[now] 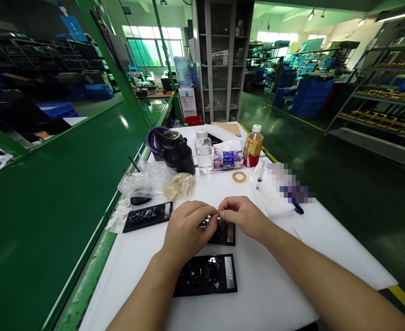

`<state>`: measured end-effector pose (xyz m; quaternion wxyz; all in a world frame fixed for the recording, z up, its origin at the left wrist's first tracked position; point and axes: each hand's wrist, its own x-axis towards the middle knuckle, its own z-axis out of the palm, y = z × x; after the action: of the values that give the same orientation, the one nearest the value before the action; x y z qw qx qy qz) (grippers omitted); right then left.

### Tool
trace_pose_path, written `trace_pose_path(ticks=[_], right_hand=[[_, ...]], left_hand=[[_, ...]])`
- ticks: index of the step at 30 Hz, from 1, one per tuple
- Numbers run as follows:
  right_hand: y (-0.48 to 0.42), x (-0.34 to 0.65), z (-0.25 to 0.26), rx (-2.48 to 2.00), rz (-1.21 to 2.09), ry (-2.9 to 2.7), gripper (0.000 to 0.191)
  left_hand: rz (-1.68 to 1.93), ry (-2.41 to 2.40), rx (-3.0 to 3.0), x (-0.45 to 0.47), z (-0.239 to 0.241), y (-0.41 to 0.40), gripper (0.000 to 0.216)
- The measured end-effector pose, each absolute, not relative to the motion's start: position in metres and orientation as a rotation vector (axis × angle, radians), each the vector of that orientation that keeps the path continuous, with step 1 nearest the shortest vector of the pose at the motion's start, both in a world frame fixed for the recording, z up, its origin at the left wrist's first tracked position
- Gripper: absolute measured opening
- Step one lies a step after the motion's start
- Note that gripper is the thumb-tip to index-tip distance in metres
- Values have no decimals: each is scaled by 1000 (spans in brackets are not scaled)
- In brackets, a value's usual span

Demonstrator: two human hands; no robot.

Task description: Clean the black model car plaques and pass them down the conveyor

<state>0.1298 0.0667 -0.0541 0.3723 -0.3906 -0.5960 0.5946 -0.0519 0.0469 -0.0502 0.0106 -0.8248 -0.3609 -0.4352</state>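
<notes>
My left hand [192, 225] and my right hand [242, 216] meet at the fingertips, both closed in a pinch. Whatever lies between them is too small to make out. Right under them is a black rectangular plate [230, 238] with a silver label, partly covered by my fingers. Nearer to me lies a second such plate [205, 276], with a glossy black raised shape and a silver label; my left forearm hides part of its left end. A third black plate [147, 217] rests at an angle to the left of my left hand.
Beyond my hands stand a black flask [178, 154], a clear bottle [204, 154], a tissue pack [227, 158] and a red-gold bottle [253, 147]. A yellow tape roll [239, 177], crumpled plastic bags [147, 181], a syringe [260, 177] and a blue pen [298, 208] lie on the white tabletop [267, 285].
</notes>
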Motion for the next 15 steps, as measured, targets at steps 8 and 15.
trace_pose_path(ticks=[8, 15], right_hand=[[67, 131, -52, -941, 1521, -1503, 11], [67, 131, -51, -926, 1584, -1467, 9]], left_hand=[[-1406, -1152, -2602, -51, -48, 46, 10], [-1453, -1142, -2606, -51, -47, 46, 10]])
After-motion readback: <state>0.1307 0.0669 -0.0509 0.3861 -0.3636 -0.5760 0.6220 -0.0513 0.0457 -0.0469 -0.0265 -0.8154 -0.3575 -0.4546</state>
